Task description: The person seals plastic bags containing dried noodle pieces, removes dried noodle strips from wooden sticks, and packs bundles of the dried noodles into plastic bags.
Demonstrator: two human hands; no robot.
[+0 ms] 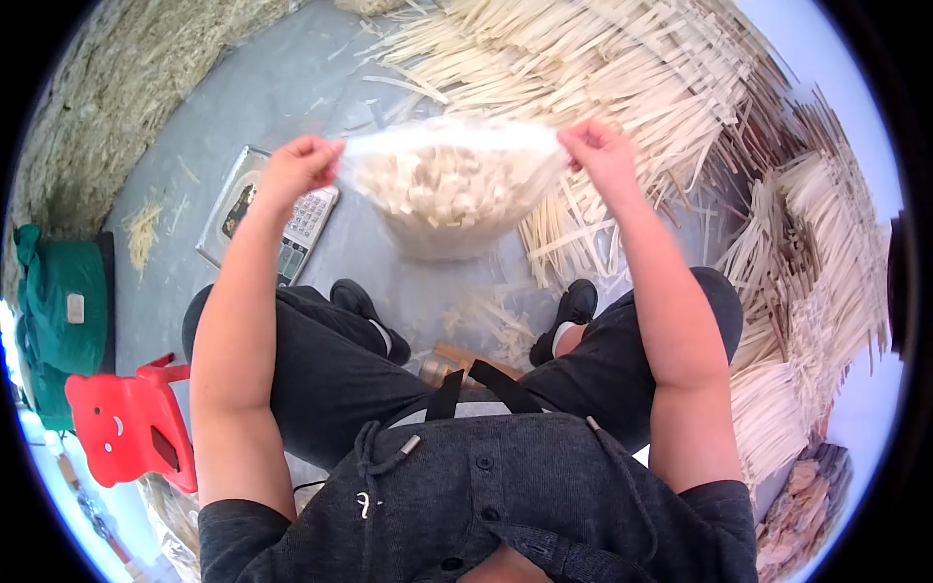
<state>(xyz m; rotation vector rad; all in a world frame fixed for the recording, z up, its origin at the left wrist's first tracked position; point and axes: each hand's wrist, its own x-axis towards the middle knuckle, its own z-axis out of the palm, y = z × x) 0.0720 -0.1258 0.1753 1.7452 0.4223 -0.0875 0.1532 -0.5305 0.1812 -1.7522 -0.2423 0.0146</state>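
A clear plastic bag [452,194] full of small pale chips is stretched out between my two hands, above the grey floor. My left hand [305,167] pinches the left corner of its top edge. The right corner is pinched by my right hand [598,155]. Under and beside my left forearm lies a digital scale [309,216] with a keypad, partly hidden by the arm. Pale flat strips [573,233] lie on the floor just below my right hand.
Large piles of pale strips [603,58] spread across the back and right. A red chair [126,428] and a green bag [68,311] are at the left. Fibrous material [117,97] is heaped at upper left. Loose shavings [496,321] lie between my shoes.
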